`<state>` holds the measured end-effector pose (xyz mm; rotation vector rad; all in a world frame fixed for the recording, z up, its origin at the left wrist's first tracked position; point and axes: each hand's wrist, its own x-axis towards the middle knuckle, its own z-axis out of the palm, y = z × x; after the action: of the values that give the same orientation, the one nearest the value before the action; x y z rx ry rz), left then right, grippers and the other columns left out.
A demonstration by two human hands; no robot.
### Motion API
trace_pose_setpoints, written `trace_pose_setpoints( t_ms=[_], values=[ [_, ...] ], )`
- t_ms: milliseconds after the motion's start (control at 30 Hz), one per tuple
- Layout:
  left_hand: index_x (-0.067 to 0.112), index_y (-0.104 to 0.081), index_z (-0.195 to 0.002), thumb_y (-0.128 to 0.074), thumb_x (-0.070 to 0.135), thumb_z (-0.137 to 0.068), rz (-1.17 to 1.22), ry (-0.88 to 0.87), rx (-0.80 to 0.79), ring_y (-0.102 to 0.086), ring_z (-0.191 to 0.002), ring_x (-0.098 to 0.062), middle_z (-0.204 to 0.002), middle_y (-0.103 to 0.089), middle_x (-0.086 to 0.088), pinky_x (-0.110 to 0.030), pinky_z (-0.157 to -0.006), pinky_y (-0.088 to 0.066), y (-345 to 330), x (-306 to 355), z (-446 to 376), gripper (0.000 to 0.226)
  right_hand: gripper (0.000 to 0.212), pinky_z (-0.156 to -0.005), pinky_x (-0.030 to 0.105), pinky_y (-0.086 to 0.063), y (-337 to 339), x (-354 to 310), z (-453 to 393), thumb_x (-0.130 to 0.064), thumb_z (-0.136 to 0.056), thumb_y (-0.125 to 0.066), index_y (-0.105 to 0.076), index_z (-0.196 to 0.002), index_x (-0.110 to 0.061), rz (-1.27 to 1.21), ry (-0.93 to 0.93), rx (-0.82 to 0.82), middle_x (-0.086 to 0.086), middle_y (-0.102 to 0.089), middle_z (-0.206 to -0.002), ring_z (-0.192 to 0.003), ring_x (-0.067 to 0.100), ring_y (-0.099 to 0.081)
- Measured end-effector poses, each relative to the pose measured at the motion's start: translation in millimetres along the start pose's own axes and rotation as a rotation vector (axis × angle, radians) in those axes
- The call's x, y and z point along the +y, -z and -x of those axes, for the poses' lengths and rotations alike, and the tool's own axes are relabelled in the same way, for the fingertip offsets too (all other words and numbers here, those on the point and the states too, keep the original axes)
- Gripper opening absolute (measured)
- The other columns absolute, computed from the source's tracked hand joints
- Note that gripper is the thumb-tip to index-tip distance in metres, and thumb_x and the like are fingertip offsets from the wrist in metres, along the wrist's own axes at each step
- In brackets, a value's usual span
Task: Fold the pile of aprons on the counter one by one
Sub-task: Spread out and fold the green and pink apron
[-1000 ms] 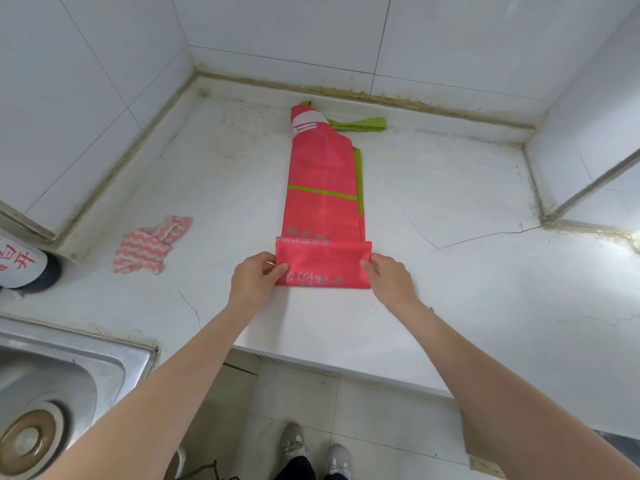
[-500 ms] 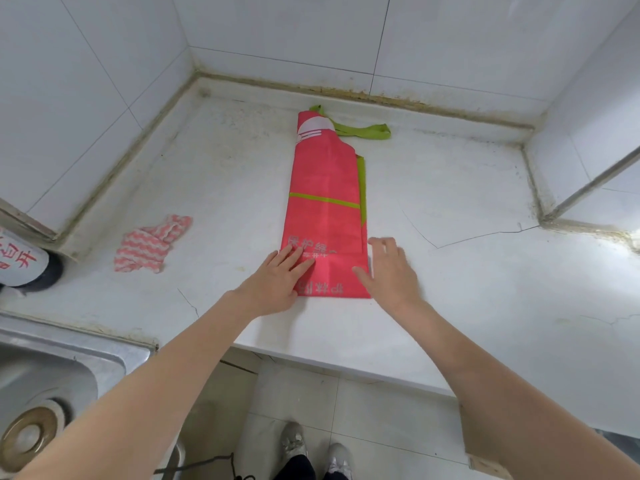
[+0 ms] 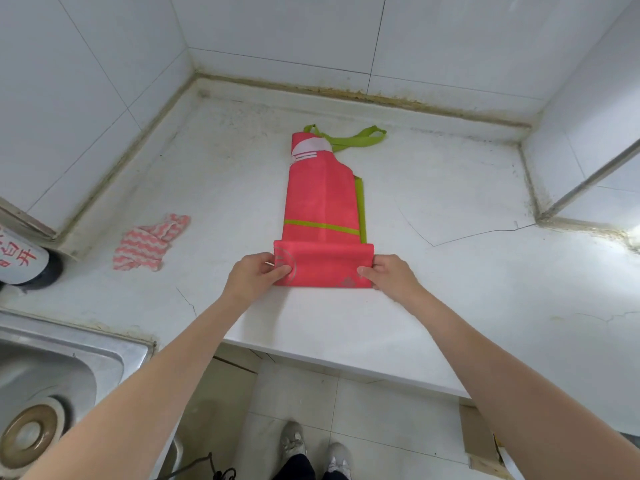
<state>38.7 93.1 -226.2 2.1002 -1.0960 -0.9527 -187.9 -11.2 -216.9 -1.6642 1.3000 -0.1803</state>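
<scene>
A red apron [image 3: 320, 202] with green trim lies in a long narrow strip on the white counter [image 3: 450, 271], its green neck strap [image 3: 349, 138] at the far end. The near end is turned over into a thick folded band [image 3: 323, 263]. My left hand [image 3: 256, 277] pinches the band's left edge and my right hand [image 3: 389, 275] pinches its right edge, thumbs on top. No other apron is in sight.
A pink-and-white striped cloth [image 3: 150, 242] lies to the left on the counter. A steel sink [image 3: 45, 386] sits at the lower left, with a labelled bottle [image 3: 24, 261] behind it. Tiled walls close the back and both sides. The counter's front edge runs just below my hands.
Half a second ago both hands pressed flat on the folded end. They now pinch its side edges, and the near end has been turned over once more, farther up the apron.
</scene>
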Motion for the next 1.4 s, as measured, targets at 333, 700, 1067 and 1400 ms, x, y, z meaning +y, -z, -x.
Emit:
trace_pose_setpoints(
  t_ms=[333, 700, 1067, 1400],
  values=[
    [0.011, -0.058, -0.118, -0.079, 0.013, -0.069, -0.844, -0.527, 0.341, -0.060, -0.103, -0.035, -0.116, -0.060, -0.016, -0.045, -0.083, -0.049, -24, 6, 10, 0.054, 0.039, -0.061, 0.026, -0.036, -8, -10, -4, -0.029, -0.093, -0.053, -0.043, -0.057, -0.015, 0.292, -0.201, 0.075, 0.000, -0.046, -0.057, -0.063, 0.024, -0.050],
    [0.016, -0.005, -0.151, -0.050, 0.052, -0.087, -0.783, -0.453, -0.290, 0.002, -0.146, -0.015, -0.159, 0.000, -0.002, -0.026, -0.115, 0.005, -12, -1, 13, 0.086, 0.071, -0.118, 0.035, -0.007, -5, 9, 26, -0.029, -0.093, -0.047, -0.010, -0.151, -0.012, 0.958, 0.434, -0.159, 0.002, -0.003, -0.159, -0.146, 0.016, -0.005],
    [0.003, -0.060, -0.109, -0.058, 0.017, -0.092, -0.087, -0.092, -0.070, -0.058, -0.088, -0.018, -0.098, -0.064, -0.004, -0.017, -0.065, -0.035, -5, 6, 8, 0.022, 0.013, -0.076, 0.033, -0.050, -3, 3, 7, -0.018, -0.088, -0.063, -0.068, -0.097, -0.010, 0.114, 0.021, 0.031, 0.013, -0.069, -0.091, -0.088, 0.030, -0.063],
    [0.015, -0.043, -0.132, -0.066, 0.023, -0.080, -0.858, -0.340, 0.240, -0.063, -0.089, -0.030, -0.111, -0.060, -0.012, -0.038, -0.074, -0.050, -26, 14, 12, 0.057, 0.032, -0.084, 0.035, -0.042, -13, -8, 1, -0.029, -0.094, -0.053, -0.054, -0.109, 0.000, 0.337, -0.204, 0.161, 0.019, -0.061, -0.114, -0.111, 0.034, -0.055]
  ],
)
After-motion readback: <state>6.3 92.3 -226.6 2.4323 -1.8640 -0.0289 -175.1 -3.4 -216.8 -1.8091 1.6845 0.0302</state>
